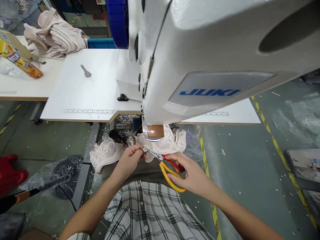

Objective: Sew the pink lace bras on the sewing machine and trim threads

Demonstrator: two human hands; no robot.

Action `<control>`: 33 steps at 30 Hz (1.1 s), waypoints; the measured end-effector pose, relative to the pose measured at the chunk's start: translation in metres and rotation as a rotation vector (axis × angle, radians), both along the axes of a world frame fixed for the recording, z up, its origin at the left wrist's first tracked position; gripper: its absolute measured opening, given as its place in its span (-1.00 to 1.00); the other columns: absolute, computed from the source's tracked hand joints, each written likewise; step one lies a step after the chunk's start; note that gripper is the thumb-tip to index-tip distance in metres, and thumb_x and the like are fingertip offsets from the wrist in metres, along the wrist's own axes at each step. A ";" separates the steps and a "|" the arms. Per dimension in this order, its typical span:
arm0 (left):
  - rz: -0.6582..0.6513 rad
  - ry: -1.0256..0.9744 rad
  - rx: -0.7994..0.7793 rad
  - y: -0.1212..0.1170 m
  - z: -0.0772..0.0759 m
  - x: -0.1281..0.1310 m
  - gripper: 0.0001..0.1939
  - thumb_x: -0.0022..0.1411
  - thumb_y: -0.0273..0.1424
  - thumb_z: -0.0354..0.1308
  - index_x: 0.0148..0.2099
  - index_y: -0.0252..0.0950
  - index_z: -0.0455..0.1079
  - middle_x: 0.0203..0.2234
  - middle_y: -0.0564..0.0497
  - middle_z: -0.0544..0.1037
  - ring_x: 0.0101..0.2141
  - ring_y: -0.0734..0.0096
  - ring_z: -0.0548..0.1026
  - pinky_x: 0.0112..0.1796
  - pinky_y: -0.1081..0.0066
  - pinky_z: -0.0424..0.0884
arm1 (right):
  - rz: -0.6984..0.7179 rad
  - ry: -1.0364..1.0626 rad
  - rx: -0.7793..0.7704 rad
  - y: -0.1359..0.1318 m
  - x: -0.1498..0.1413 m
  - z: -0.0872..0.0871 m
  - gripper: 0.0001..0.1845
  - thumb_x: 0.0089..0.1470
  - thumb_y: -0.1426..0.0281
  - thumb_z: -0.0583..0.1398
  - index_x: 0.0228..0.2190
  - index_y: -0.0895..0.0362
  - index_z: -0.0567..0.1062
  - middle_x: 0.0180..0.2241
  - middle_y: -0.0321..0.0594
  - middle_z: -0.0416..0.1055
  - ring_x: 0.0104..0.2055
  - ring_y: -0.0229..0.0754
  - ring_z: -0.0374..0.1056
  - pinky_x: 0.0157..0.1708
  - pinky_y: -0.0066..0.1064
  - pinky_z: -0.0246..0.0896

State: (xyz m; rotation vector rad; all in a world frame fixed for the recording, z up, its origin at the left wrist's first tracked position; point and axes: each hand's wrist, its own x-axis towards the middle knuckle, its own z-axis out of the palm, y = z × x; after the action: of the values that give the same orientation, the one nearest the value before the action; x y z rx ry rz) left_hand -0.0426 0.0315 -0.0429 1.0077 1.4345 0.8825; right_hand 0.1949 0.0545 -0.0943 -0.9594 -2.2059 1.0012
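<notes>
My right hand [190, 171] grips a pair of scissors [172, 176] with one red and one yellow handle loop. The blades point left and reach the fingertips of my left hand [131, 158]. Those fingers pinch the edge of a cream lace bra [168, 141], close to the blade tips. The bra hangs below the sewing machine's head, over my lap, and one cup [107, 151] bulges out to the left of my left hand. How far the blades are parted is too small to make out.
A white JUKI sewing machine [200, 60] fills the upper right, its end just above my hands. Its white table [95, 86] carries a small grey tool [86, 71]. Folded beige fabric [57, 35] and a yellow snack packet [20, 58] lie at the upper left.
</notes>
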 end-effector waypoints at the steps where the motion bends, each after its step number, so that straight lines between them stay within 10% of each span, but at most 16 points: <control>1: -0.002 0.010 0.002 0.000 0.000 0.000 -0.73 0.18 -0.27 0.02 -0.37 -0.41 0.31 -0.49 0.00 0.35 -0.55 0.60 0.10 -0.49 0.46 0.01 | -0.005 -0.011 -0.045 0.001 -0.001 0.001 -0.61 0.07 0.30 0.22 -0.03 0.01 0.41 -0.17 -0.24 0.40 -0.35 -0.29 0.32 -0.43 -0.45 0.27; 12: 0.015 0.003 0.008 0.000 -0.002 -0.002 -0.75 0.20 -0.30 0.03 -0.40 -0.41 0.31 -0.50 0.00 0.35 -0.55 0.60 0.10 -0.49 0.47 0.00 | -0.017 0.046 -0.098 0.000 0.002 -0.011 -0.63 0.16 0.26 0.20 0.02 -0.04 0.45 -0.26 -0.25 0.39 -0.40 -0.31 0.29 -0.42 -0.43 0.20; 21: 0.117 -0.393 -0.065 0.000 -0.013 -0.011 -0.49 0.03 -0.10 0.37 -0.41 -0.42 0.22 -0.57 0.08 0.20 -0.60 0.69 -0.01 -0.55 0.51 -0.16 | -0.033 0.092 -0.062 -0.008 0.008 -0.016 -0.49 0.00 0.42 0.22 0.01 0.02 0.28 -0.26 -0.21 0.28 -0.42 -0.31 0.22 -0.45 -0.45 0.23; 33: 0.097 -0.013 0.119 -0.004 -0.009 -0.012 -0.60 0.25 -0.15 0.19 -0.40 -0.43 0.33 -0.54 0.01 0.32 -0.53 0.59 0.15 -0.48 0.48 0.05 | 0.002 0.024 -0.105 0.004 -0.023 -0.007 -0.54 0.08 0.25 0.23 0.03 -0.03 0.35 -0.10 -0.23 0.35 -0.22 -0.24 0.33 -0.27 -0.37 0.28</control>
State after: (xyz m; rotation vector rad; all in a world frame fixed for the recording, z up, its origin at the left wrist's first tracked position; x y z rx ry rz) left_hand -0.0543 0.0272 -0.0520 1.0254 1.4427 1.0538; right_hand 0.1719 0.0582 -0.1012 -0.9864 -2.1531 1.1328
